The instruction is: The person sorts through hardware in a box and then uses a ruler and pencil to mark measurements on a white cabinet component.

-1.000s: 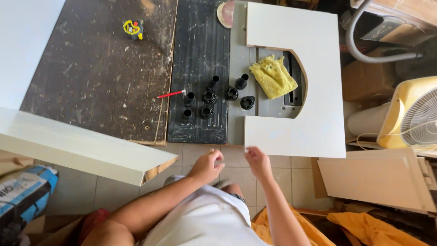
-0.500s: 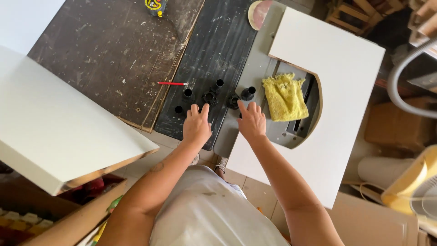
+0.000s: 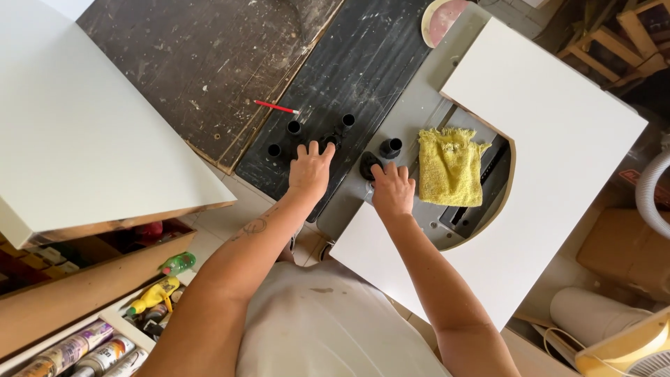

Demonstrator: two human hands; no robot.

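Note:
Several short black cylinders (image 3: 294,128) stand on a dark scuffed board (image 3: 377,63) on the workbench. My left hand (image 3: 310,169) lies flat on that board with fingers spread, fingertips touching one black cylinder (image 3: 328,142). My right hand (image 3: 393,190) rests at the edge of the grey machine top (image 3: 412,112). Its fingers curl over a round black piece (image 3: 367,165), just below another black cylinder (image 3: 390,147). Whether it grips the piece is hidden. A yellow cloth (image 3: 450,166) lies right of my right hand.
A white board with a curved cut-out (image 3: 558,139) covers the machine at right. A large white panel (image 3: 84,139) juts in at left above a drawer of spray cans (image 3: 70,349). A red pencil (image 3: 277,107) lies on the bench. A fan (image 3: 628,349) stands at bottom right.
Both hands have reached forward from my body to the black cylinders. The camera has moved closer and swung, so the white panel fills more of the left.

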